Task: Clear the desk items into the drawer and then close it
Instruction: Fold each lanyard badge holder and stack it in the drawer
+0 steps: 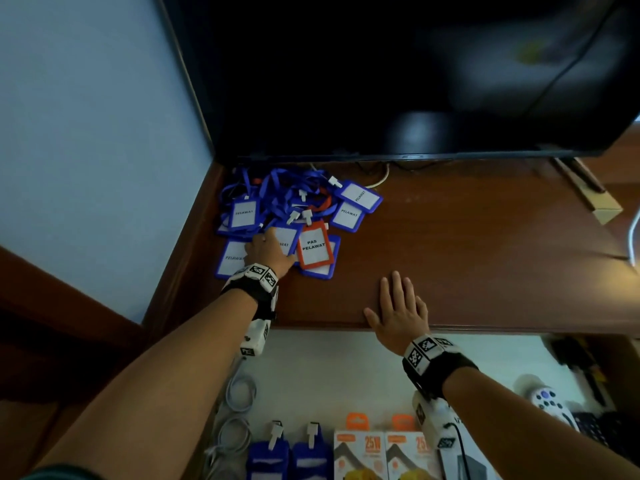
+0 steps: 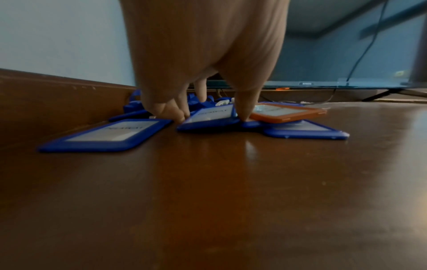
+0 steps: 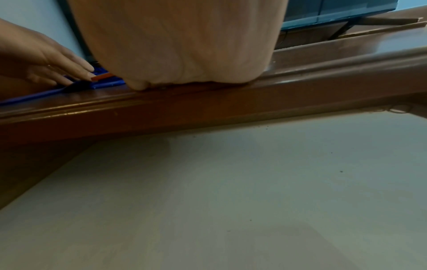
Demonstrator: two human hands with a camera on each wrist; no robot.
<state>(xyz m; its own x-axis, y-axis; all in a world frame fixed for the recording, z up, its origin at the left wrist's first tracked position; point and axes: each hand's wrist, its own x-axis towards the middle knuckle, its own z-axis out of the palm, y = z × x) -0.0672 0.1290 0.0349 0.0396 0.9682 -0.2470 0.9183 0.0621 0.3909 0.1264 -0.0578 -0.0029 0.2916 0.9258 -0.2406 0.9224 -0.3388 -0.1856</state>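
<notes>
Left wrist view: left hand (image 2: 203,54) fingertips (image 2: 179,117) and thumb curl down onto edges of a blue badge holder (image 2: 208,118) in the badge pile (image 1: 291,220) just left of the orange badge holder (image 2: 286,112), likely pinching it to lift toward the open drawer (image 1: 346,368) below the desk (image 1: 485,237). Head view alone shows right hand (image 1: 398,313) flat, fingers spread on the desk edge right of the orange holder, holding nothing, probably bracing; also badges already in the drawer.

Big dark TV (image 1: 398,71) sits at the back of the counter, its black cables (image 1: 381,165) and one white cable (image 1: 379,178) trailing underneath. Long flat cardboard piece (image 1: 588,194) lies off to the right, pale blue wall (image 1: 86,133) on the left.
</notes>
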